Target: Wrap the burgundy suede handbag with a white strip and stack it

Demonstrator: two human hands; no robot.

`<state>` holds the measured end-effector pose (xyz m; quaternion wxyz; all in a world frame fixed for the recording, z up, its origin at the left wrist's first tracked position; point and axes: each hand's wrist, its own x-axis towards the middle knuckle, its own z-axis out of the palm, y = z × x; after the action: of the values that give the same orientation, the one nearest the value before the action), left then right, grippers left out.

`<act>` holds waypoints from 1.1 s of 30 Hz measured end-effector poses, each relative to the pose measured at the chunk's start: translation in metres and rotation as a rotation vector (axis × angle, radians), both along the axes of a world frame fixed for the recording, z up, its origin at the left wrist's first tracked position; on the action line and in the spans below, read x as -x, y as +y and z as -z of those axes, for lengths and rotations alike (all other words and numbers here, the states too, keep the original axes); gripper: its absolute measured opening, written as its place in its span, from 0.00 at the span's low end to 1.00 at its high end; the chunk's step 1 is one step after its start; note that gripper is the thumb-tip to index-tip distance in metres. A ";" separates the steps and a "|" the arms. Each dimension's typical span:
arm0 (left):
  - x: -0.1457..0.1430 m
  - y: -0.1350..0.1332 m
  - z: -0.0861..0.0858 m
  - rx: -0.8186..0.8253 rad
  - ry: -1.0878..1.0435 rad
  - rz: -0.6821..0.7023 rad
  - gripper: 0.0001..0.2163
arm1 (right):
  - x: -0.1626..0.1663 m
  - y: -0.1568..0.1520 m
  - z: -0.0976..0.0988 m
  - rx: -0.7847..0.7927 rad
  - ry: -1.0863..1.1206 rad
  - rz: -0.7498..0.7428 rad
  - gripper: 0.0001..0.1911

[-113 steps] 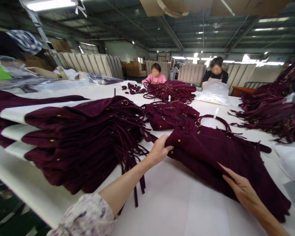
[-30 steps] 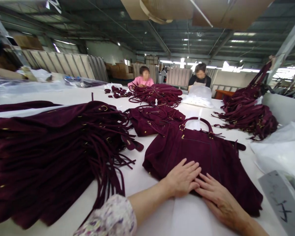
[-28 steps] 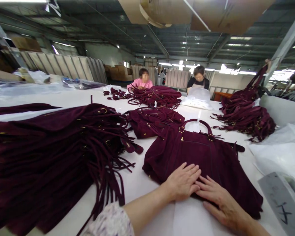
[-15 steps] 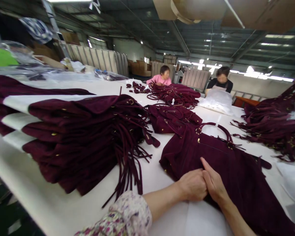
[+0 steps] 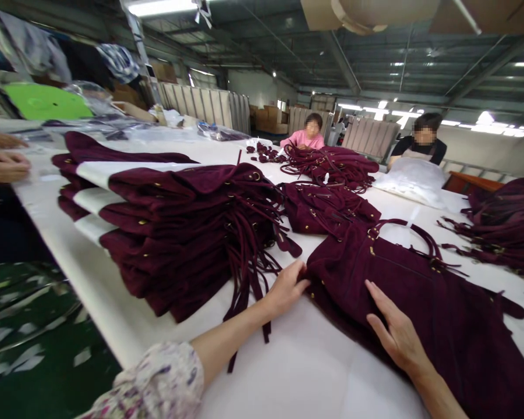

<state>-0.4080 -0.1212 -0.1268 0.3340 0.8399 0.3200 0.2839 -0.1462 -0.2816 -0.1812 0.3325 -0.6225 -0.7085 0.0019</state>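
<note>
A dark burgundy suede handbag [image 5: 423,291] with gold studs lies flat on the white table [image 5: 305,366] in front of me. My left hand [image 5: 286,286] touches its left bottom corner, fingers curled at the edge of the fabric. Flat on the bag's lower middle rests my right hand [image 5: 395,331], open with the fingers stretched out. The bag's handles [image 5: 402,230] point away from me.
A tall stack of similar burgundy bags [image 5: 174,227] with hanging straps lies to the left. More bags [image 5: 327,206] and piles [image 5: 506,227] sit beyond. Two people sit at the far end; another person's hands [image 5: 2,157] show at the far left edge.
My hands, side by side on the bag's lower middle, have parted: the left slid out to the bag's left corner, the right stayed flat. The view swung left.
</note>
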 end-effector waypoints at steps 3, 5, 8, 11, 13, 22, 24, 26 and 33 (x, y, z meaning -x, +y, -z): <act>-0.009 0.003 0.003 -0.040 0.034 -0.032 0.04 | -0.001 -0.002 -0.002 0.013 -0.014 -0.016 0.32; -0.010 0.007 0.002 -0.063 0.116 -0.038 0.05 | 0.000 -0.002 -0.006 0.037 -0.051 -0.032 0.34; -0.009 0.011 -0.001 -0.076 0.209 -0.067 0.05 | 0.003 0.001 -0.013 0.100 -0.137 -0.049 0.36; -0.010 0.007 -0.009 -0.354 0.226 -0.139 0.16 | 0.006 0.003 -0.016 0.125 -0.185 -0.039 0.37; -0.013 0.001 -0.020 -0.709 0.239 -0.033 0.22 | 0.006 0.004 -0.016 0.119 -0.191 -0.035 0.38; -0.018 0.000 -0.014 -0.985 0.387 0.324 0.06 | 0.006 0.002 -0.017 0.122 -0.216 -0.052 0.37; -0.012 0.002 0.002 -0.953 0.422 0.208 0.07 | 0.006 0.003 -0.018 0.124 -0.241 -0.066 0.35; -0.005 0.001 0.011 -0.924 0.450 0.139 0.06 | 0.006 0.004 -0.019 0.118 -0.259 -0.086 0.33; 0.006 -0.015 -0.001 -0.739 0.402 0.107 0.14 | 0.009 0.006 -0.020 0.085 -0.326 -0.139 0.29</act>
<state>-0.4143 -0.1363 -0.1260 -0.0443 0.9573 0.2114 0.1922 -0.1551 -0.2761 -0.1611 0.1855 -0.5779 -0.7934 -0.0461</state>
